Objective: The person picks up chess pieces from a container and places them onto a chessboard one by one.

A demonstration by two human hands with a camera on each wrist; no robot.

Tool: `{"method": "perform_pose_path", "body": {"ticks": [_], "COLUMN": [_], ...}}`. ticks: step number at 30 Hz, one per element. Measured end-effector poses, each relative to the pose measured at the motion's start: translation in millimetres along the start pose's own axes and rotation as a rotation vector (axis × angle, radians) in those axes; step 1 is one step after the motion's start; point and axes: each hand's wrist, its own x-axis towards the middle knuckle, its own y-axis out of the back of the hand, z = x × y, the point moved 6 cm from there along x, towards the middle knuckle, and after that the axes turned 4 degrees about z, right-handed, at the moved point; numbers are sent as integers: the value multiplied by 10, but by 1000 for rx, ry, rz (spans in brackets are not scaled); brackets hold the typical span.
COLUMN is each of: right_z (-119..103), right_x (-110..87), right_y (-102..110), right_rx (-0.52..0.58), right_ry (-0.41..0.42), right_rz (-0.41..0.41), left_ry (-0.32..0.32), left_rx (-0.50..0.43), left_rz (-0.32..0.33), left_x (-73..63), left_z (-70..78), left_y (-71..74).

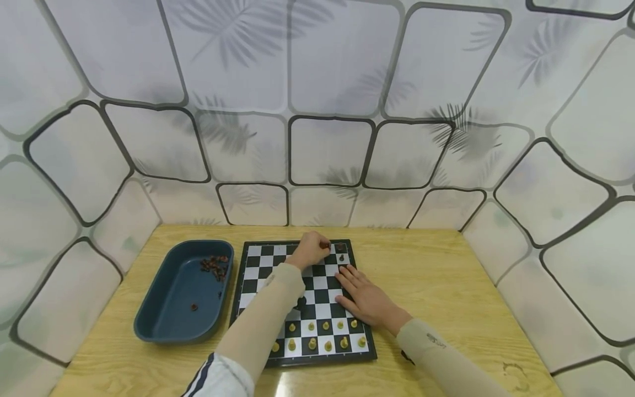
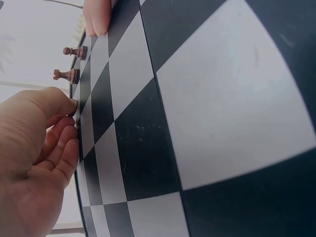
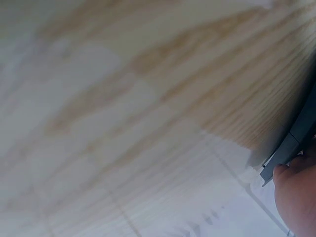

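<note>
Head view: L hand (image 1: pixel 307 251) has fingers pinched on mostly hidden dk-brown chess piece (image 1: pixel 328 246), far edge of blk/wht chequered board (image 1: pixel 321 283); R hand (image 1: pixel 368 300) straight-fingered, gripping nothing. Risk: sideways L drift could tip adj. dk-brown turreted rook (image 2: pixel 67 75).

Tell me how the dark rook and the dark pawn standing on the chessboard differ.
Top: the rook has a notched, turret-like top, while the pawn ends in a round knob.
Place: the rook stands on the dark far-right corner square; the pawn stands on the white square just in front, on the person's side.
Build: the rook's upper body looks thicker than the pawn's.
Shared: both are reddish-brown and upright.
</note>
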Motion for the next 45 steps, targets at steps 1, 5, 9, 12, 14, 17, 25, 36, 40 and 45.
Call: {"method": "perform_pose_path", "body": {"ticks": [1, 5, 9, 12, 14, 17, 25, 36, 40, 45], "right_z": [-2, -9, -11, -7, -3, -1, -2, 5, 6, 2], "right_x": [-2, -7, -9, -9, -8, -8, -13, -5, -3, 3], "right_y": [2, 9, 11, 6, 1, -2, -12, -28, -30, -16], "right_rx": [0, 1, -2, -2, -3, 1, -2, -1, -3, -22], "right_ry": [1, 3, 3, 3, 1, 0, 3, -8, -9, -13], "right_rz": [1, 5, 9, 10, 9, 11, 18, 5, 4, -1], "left_ry": [3, 5, 10, 3, -6, -12, 12, 53, 59, 45], "left_rx": [1, 6, 2, 11, 22, 34, 44, 38, 20, 11], "left_rz": [-3, -8, -8, -5, -2, 4, 25, 21, -1, 9], "left_x": [0, 0, 7, 14, 16, 23, 28, -15, -21, -31], "left_z": [0, 1, -2, -6, -5, -12, -31, -20, -56, -121], "left_y": [-2, -5, -4, -4, -6, -11, -18, 13, 55, 236]}}
